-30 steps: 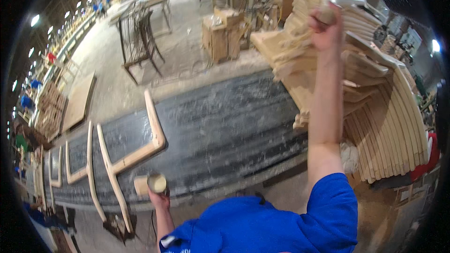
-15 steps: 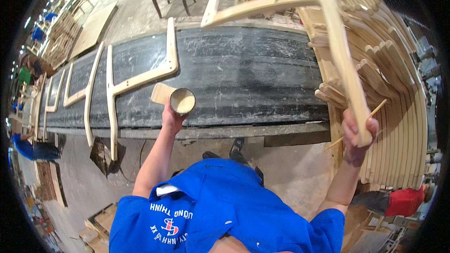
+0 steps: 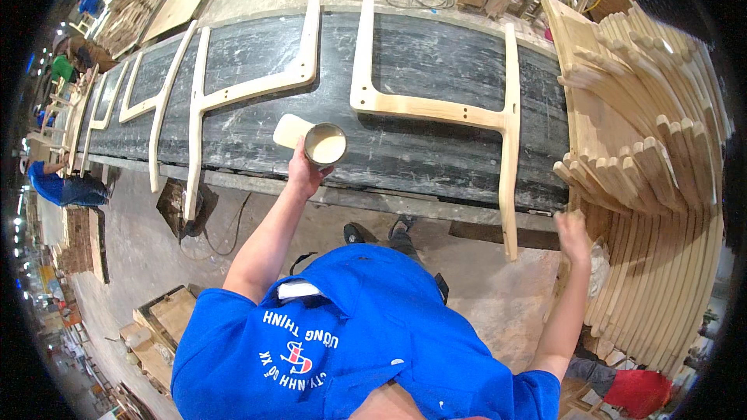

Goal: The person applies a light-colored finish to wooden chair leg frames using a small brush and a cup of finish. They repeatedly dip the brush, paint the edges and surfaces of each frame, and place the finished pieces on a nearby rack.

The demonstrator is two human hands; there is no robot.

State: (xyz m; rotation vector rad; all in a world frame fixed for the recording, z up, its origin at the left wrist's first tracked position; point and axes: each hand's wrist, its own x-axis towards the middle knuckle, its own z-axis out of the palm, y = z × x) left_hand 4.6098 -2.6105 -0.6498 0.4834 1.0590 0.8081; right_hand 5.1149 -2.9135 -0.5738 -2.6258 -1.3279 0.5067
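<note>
My left hand [image 3: 309, 175] is closed round a dark-rimmed cup [image 3: 325, 145] of pale cream liquid, held above the table. A flat, rounded pale wooden piece [image 3: 291, 131] juts out beside the cup. To the right, a pale wooden chair side frame [image 3: 436, 106] with dark holes lies on the dark table, its long leg overhanging the near edge. My right hand [image 3: 573, 235] is off that leg, to its right by the table's corner. Motion blurs its fingers, and whether it holds the thin stick is not visible.
Several similar wooden frames [image 3: 253, 89] lie along the dark tabletop [image 3: 420, 155] to the left. Stacked curved wooden parts [image 3: 654, 264] fill the right side. A person in blue [image 3: 48, 184] stands at far left; someone in red [image 3: 640, 393] is at lower right.
The chair side frame, held up in my right hand earlier, now lies on the table, released. My right hand has moved lower, away from it. My left hand still holds the cup.
</note>
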